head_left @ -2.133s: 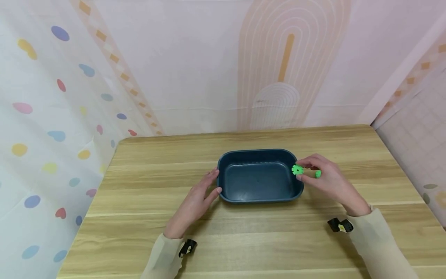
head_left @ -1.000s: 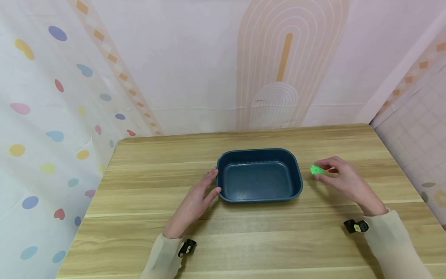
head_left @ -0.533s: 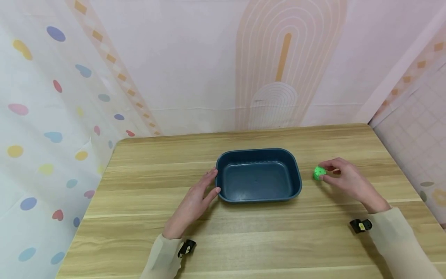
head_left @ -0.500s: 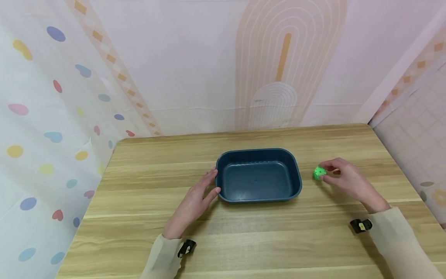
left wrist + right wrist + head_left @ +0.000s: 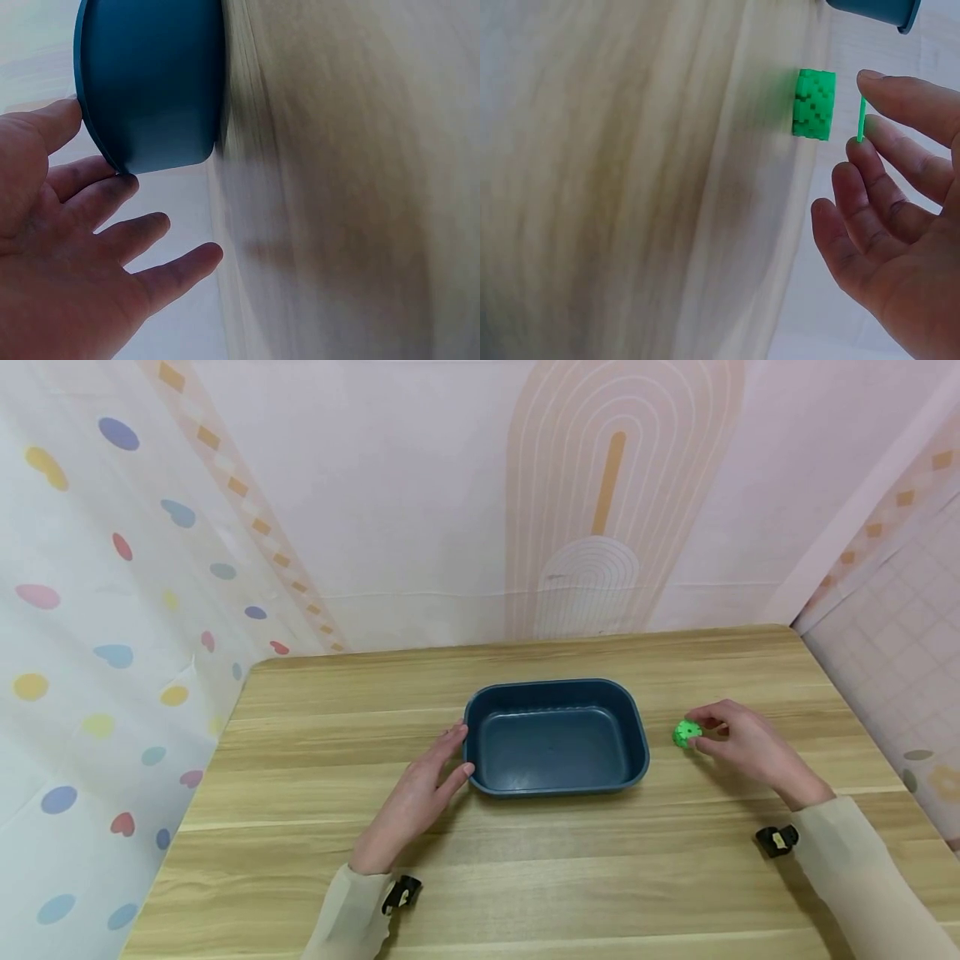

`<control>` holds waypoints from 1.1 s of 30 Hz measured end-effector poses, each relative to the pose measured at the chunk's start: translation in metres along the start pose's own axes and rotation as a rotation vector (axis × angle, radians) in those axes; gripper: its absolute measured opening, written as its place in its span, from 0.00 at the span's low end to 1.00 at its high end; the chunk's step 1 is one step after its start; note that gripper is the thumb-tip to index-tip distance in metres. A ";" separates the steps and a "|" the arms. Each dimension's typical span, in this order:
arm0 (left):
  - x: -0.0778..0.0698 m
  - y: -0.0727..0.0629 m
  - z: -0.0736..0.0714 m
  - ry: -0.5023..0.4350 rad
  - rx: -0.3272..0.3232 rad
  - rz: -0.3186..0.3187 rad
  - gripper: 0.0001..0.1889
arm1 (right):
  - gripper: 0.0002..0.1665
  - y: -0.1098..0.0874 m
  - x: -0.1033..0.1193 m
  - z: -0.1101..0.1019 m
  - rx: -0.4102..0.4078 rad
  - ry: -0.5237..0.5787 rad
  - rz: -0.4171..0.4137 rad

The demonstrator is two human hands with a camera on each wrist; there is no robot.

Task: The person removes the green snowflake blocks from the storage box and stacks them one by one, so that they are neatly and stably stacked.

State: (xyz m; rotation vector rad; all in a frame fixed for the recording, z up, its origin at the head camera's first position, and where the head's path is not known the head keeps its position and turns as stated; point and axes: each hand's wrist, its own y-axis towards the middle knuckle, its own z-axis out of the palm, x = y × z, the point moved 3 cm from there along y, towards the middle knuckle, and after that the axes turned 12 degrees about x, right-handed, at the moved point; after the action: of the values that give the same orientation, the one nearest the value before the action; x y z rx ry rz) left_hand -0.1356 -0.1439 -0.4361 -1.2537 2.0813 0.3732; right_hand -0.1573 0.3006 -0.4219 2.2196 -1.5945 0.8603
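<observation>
In the right wrist view my right hand (image 5: 904, 202) pinches a thin green notched disc (image 5: 861, 120), seen edge-on, between thumb and fingertips. A short stack of matching green discs (image 5: 814, 105) stands on the wooden table just below it, with a small gap between. From the head view, the held disc (image 5: 691, 731) covers part of that stack. A dark blue rectangular bin (image 5: 555, 793) lies to the left of the stack, nothing visible inside. My left hand (image 5: 411, 797) rests against the bin's left end, its thumb and fingertips touching the rim with fingers extended.
The wooden table (image 5: 300, 827) reaches back to a patterned cloth (image 5: 420, 527) hanging behind it. Black straps with small devices sit on both wrists, the left device (image 5: 401, 893) close to the tabletop.
My right hand has moved from the bin's right rim rightward to over the green stack, carrying a disc. Over the last half second it has barely shifted. My left hand stays put.
</observation>
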 end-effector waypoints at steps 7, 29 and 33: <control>0.001 0.000 0.000 0.002 -0.008 0.010 0.31 | 0.18 0.003 -0.003 0.001 0.026 -0.013 0.030; 0.000 0.000 -0.001 0.003 -0.002 0.005 0.31 | 0.20 0.007 -0.006 0.002 0.066 -0.021 0.066; 0.000 0.000 0.000 0.003 -0.006 0.009 0.31 | 0.20 0.007 -0.006 0.003 0.067 -0.022 0.069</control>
State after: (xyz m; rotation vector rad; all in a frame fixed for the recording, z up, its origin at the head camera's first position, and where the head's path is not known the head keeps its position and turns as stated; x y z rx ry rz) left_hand -0.1358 -0.1444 -0.4360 -1.2492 2.0904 0.3818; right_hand -0.1646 0.3008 -0.4283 2.2385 -1.6848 0.9244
